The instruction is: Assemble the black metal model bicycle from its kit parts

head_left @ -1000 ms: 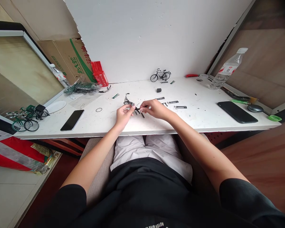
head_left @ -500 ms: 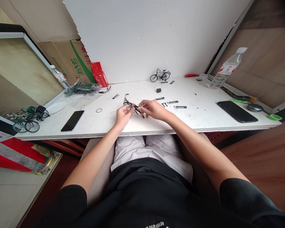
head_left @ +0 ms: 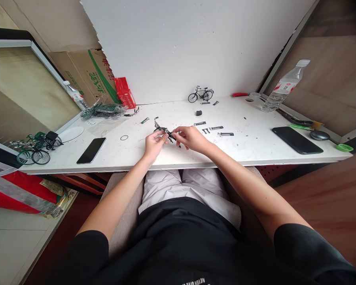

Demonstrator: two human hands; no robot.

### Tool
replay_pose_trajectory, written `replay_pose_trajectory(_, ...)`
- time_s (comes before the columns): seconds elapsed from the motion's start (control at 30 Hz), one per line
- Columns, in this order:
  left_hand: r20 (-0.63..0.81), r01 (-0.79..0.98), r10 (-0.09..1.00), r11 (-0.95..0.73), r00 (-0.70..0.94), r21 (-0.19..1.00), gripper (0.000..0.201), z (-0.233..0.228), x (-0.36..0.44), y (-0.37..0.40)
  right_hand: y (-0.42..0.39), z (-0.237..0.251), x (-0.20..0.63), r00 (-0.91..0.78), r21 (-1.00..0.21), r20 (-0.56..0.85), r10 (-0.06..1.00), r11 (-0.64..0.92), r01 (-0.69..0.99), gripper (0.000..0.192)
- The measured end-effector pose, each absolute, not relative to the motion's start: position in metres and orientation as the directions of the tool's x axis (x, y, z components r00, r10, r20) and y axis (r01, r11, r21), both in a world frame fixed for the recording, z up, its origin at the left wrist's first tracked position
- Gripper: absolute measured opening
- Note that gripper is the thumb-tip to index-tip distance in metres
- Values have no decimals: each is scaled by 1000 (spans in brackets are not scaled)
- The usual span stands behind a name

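Observation:
Above the front middle of the white table, my left hand [head_left: 155, 144] grips a small black model bicycle [head_left: 160, 129], partly assembled, between thumb and fingers. Its handlebar end points up and away from me. My right hand [head_left: 190, 138] pinches at the near end of the same model with thumb and forefinger; whether a small loose part is in that pinch is too fine to tell. My fingers hide much of the frame. Just right of my right hand lie several flat black parts, among them a long slotted one [head_left: 226, 134].
A finished black model bicycle [head_left: 200, 94] stands at the back, with a small black block [head_left: 198, 113] before it. Green model bicycles [head_left: 35, 147] and a phone [head_left: 91, 151] are on the left. A water bottle [head_left: 284, 89] and a larger black phone [head_left: 297, 140] are on the right.
The model bicycle's handlebar end has tilted slightly in my left hand. My right-hand fingers have shifted a little at its near end. The surrounding things stay put.

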State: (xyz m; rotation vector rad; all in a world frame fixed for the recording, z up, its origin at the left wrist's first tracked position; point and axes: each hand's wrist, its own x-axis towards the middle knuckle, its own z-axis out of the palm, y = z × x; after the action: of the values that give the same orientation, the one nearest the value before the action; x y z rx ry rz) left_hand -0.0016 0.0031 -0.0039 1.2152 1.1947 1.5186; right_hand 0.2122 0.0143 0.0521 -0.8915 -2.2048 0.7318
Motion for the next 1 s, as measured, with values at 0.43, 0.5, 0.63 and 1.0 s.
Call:
replay_pose_trajectory(0.43, 200, -48, 964, -211, -176, 976, 53, -5, -2, 4, 11, 56, 210, -498, -691, 391, 774, 605, 396, 32)
replay_pose_trajectory(0.5, 209, -45, 963, -220, -170, 975, 52, -6, -2, 4, 13, 55, 210, -502, -678, 411, 761, 623, 389, 32)
replay_pose_trajectory(0.63, 236, -28, 954, -245, -185, 969, 49, -8, -1, 5, 17, 50, 210, -480, -610, 482, 733, 674, 418, 31)
replay_pose_trajectory(1.0, 261, -21, 940, -272, -218, 962, 48, -8, 2, 3, 28, 38, 212, -422, -768, 451, 787, 583, 265, 35)
